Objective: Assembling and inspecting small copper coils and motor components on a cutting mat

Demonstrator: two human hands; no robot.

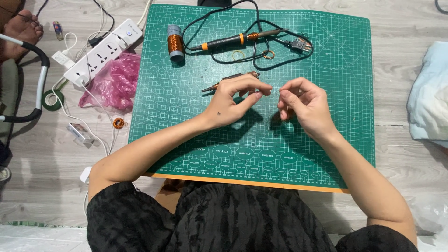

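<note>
Both hands hover over the middle of the green mat. Left hand and right hand have fingers curled, thumb and forefinger pinched toward each other; a fine wire seems to run between them, too thin to be sure. A tool lies just behind the left hand; spool and soldering iron lie at the mat's far edge

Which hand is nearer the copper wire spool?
Left. The left hand sits below-right of the copper wire spool; the right hand is farther right.
</note>
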